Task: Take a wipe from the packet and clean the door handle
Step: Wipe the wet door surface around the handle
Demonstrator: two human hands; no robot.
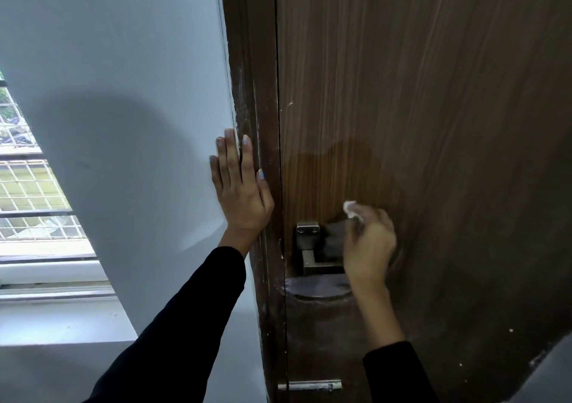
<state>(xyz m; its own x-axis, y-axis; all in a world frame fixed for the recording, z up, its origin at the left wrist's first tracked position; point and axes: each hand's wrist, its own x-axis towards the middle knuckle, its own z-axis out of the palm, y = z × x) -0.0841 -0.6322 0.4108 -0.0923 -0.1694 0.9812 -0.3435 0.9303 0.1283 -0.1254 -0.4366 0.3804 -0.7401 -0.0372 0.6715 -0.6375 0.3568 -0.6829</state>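
A square metal door handle [312,255] sits on the dark wooden door [433,124], its lever running right under my right hand [370,244]. That hand is closed around a crumpled white wipe [351,209], which sticks out above the fingers, and it is blurred over the lever's far end. My left hand [240,186] lies flat and open against the white wall [123,93] and the brown door frame [250,124], left of the handle. The wipe packet is out of sight.
A metal latch plate [309,385] crosses the gap between frame and door low down. A window with a wire grille [28,186] and a white sill [55,319] is at the left. A grey surface cuts the bottom right corner.
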